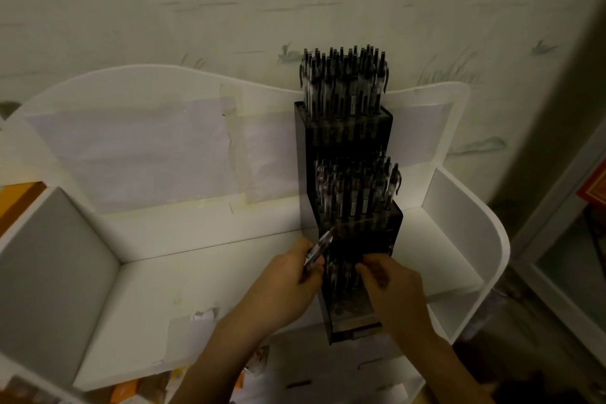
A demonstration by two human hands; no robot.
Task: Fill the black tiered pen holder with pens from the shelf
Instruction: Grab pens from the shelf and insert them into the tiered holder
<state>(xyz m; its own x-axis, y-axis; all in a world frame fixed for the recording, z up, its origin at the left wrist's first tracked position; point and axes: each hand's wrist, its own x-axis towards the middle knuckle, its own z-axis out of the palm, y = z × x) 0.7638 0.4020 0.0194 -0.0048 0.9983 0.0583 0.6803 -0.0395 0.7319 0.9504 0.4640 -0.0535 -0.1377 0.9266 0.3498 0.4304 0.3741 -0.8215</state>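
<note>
The black tiered pen holder [344, 131] stands on the white shelf [203, 275], right of its middle. Its top tier and middle tier are packed with several upright dark pens [344, 79]. My left hand [288, 279] grips a dark pen [319, 246] that tilts up to the right beside the holder's lowest tier. My right hand [390, 285] sits over the lowest tier, fingers curled around the tops of pens [341, 275] standing there. What exactly the right fingers pinch is hidden.
The shelf has a tall white back panel [147, 128] with taped paper and side walls at left [49, 256] and right [459, 216]. A patterned wall rises behind. Orange items [124, 392] lie below the shelf's front edge.
</note>
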